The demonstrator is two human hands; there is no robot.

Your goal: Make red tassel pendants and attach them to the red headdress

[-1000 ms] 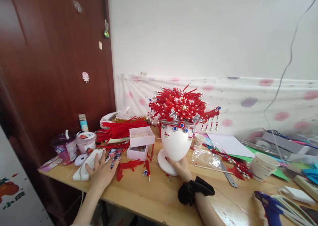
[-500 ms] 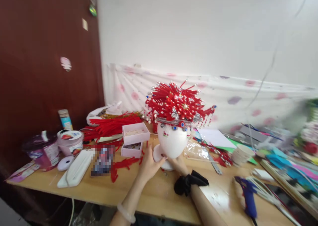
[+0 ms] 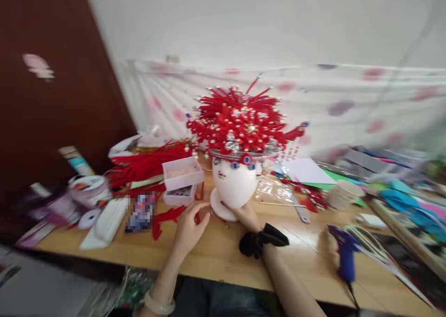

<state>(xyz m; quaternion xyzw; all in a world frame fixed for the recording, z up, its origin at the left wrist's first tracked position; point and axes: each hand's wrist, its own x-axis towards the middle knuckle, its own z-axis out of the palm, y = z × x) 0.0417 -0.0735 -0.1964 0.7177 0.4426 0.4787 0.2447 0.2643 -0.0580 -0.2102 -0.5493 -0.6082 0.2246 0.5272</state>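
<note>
On a wooden table [image 3: 223, 266], a white mannequin head [image 3: 232, 184] is standing upright near the middle, and a large red headdress [image 3: 247, 126] is covering its top: thin red spikes are fanning outward with pale bead tips, a beaded flower is filling the front, bead strands are dangling at the sides, and blue gems are dotting a silvery band. Below, a round white base [image 3: 218, 210] is supporting the head. Both forearms are stretching in from the near edge, the right wearing a black scrunchie [image 3: 263, 240], the left a pale bracelet [image 3: 159, 304]. The right hand [image 3: 245, 215] is lying under the head, thumb against the base; its other fingers are hiding, so their grip I cannot tell. The left hand [image 3: 191, 229] is curving loosely just beside the base, thumb and fingers parting
</note>
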